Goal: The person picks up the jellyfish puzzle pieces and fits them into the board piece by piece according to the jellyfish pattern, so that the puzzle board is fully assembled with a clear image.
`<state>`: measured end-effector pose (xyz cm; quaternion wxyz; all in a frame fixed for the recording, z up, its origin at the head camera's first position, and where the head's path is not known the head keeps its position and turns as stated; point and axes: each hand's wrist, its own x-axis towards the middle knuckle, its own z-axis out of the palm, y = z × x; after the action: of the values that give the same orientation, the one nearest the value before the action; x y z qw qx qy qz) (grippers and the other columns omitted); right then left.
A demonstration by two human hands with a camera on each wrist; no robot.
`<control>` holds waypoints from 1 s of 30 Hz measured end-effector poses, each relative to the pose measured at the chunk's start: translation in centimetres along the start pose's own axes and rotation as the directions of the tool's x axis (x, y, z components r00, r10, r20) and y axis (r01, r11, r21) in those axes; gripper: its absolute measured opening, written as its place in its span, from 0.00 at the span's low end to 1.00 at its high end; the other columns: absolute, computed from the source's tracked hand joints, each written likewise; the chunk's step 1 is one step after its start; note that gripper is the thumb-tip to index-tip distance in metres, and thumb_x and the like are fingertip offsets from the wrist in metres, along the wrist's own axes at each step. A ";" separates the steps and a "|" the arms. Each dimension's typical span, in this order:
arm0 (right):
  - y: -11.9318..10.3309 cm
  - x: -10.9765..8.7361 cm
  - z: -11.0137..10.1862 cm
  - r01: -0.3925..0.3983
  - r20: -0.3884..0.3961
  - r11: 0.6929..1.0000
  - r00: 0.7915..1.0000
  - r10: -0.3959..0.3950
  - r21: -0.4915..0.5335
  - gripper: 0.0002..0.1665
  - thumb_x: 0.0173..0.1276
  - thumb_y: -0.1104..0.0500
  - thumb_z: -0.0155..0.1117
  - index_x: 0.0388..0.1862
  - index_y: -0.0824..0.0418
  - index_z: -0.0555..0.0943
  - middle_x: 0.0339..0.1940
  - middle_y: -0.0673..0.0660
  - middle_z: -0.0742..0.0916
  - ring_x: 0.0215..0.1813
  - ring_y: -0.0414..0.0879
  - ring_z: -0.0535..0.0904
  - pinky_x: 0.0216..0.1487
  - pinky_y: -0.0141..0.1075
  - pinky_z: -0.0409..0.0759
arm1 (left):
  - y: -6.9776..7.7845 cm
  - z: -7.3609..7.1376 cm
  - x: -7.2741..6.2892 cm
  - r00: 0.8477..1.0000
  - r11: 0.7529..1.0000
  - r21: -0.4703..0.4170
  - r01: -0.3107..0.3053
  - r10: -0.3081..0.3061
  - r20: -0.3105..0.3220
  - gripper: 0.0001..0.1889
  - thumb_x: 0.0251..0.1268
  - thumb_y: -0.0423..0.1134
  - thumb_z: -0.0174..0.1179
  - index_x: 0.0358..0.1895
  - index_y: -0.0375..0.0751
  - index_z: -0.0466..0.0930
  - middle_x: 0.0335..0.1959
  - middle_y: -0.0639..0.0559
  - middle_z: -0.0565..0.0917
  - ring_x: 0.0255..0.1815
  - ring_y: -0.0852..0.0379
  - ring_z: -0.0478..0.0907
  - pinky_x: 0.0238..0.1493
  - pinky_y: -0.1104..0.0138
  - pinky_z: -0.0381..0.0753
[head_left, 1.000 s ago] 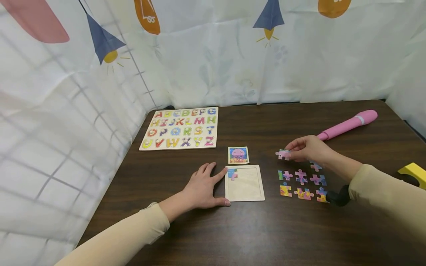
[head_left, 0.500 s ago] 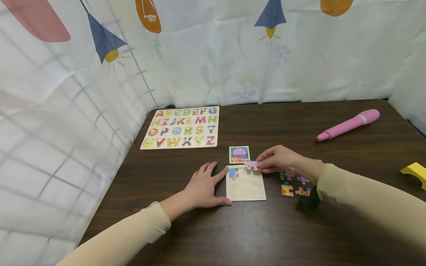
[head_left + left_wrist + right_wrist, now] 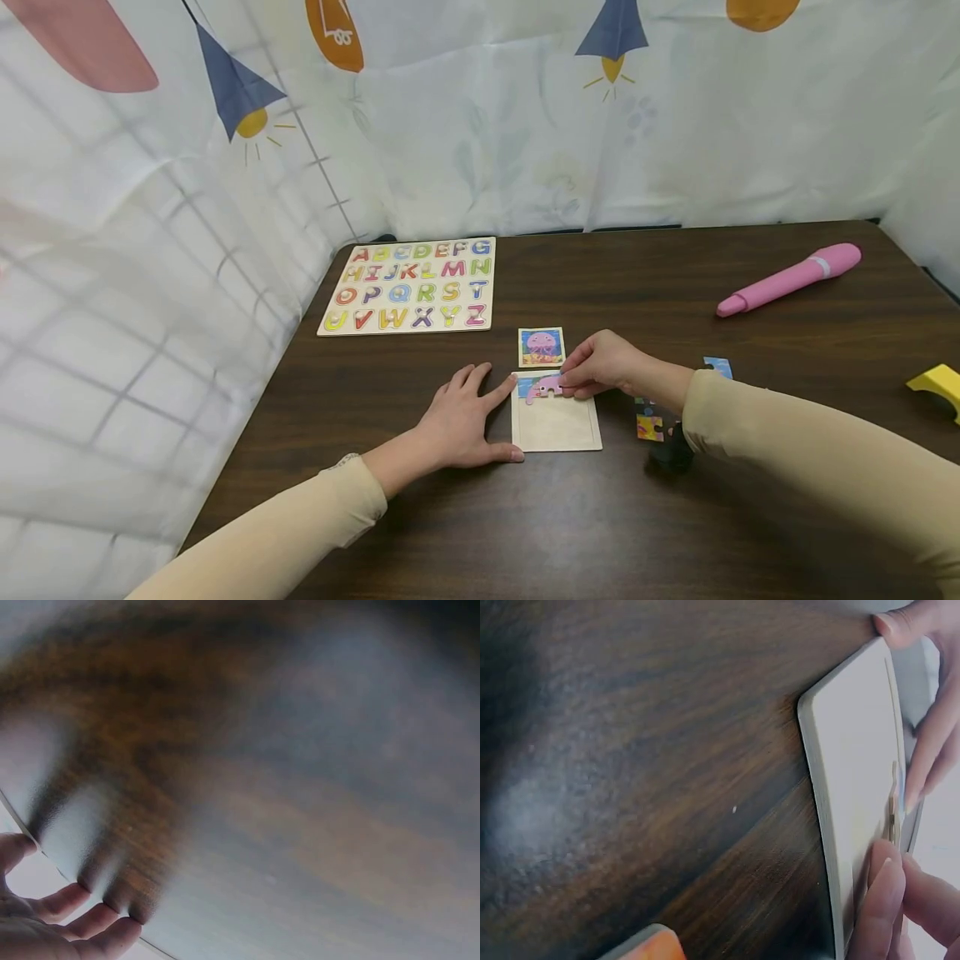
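A square wooden puzzle tray (image 3: 557,432) lies on the dark table. My left hand (image 3: 459,423) rests with its fingers spread, thumb and index fingertip at the tray's left edge. Between thumb and fingers, my right hand (image 3: 609,364) pinches a pink jigsaw piece (image 3: 551,384) at the tray's top side, beside a blue-and-pink corner piece (image 3: 524,385) in the upper left corner. The right wrist view has the pinching fingertips low over the tray's surface (image 3: 859,742). Just behind the tray is a small jellyfish picture card (image 3: 541,347).
Loose jigsaw pieces (image 3: 649,427) lie right of the tray, several hidden under the right forearm; a blue one (image 3: 718,367) shows beyond it. An alphabet board (image 3: 408,287) stands back left, a pink wand-shaped object (image 3: 787,281) back right, a yellow arched block (image 3: 939,386) far right.
My right hand has carried the pink jigsaw piece leftward from the loose pieces to the tray, and lowered it beside the corner piece. The left hand has stayed at the tray's edge.
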<state>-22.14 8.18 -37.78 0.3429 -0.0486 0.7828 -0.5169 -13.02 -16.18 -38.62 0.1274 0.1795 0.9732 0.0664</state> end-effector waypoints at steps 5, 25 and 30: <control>-0.2 0.0 0.2 -0.004 -0.028 0.998 1.000 0.002 -0.062 0.12 0.66 0.67 0.72 0.44 0.75 0.85 0.26 0.56 0.91 0.26 0.39 0.87 0.32 0.31 0.86 | 0.1 0.0 0.1 1.000 1.000 -0.001 -0.004 0.004 0.000 0.54 0.54 0.75 0.65 0.82 0.58 0.56 0.81 0.38 0.56 0.82 0.37 0.52 0.74 0.40 0.64; -1.0 0.1 0.5 -0.012 -0.084 0.951 0.996 -0.014 -0.307 0.08 0.64 0.63 0.76 0.32 0.68 0.87 0.22 0.56 0.90 0.23 0.39 0.86 0.30 0.31 0.85 | 0.1 -0.1 0.0 1.000 1.000 -0.015 0.000 0.000 -0.008 0.51 0.54 0.73 0.67 0.81 0.65 0.58 0.81 0.38 0.58 0.81 0.36 0.54 0.73 0.39 0.65; -1.0 -0.3 0.6 -0.003 -0.103 0.937 0.994 -0.035 -0.349 0.09 0.63 0.61 0.77 0.29 0.66 0.87 0.21 0.56 0.90 0.23 0.40 0.86 0.31 0.32 0.86 | 0.0 0.0 0.1 1.000 1.000 -0.008 -0.004 0.004 -0.011 0.51 0.53 0.74 0.67 0.81 0.65 0.59 0.81 0.38 0.58 0.81 0.36 0.54 0.72 0.39 0.65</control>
<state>-21.85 7.35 -36.90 0.2820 -0.0871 0.8788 -0.3749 -13.07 -16.13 -38.62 0.1225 0.1807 0.9732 0.0716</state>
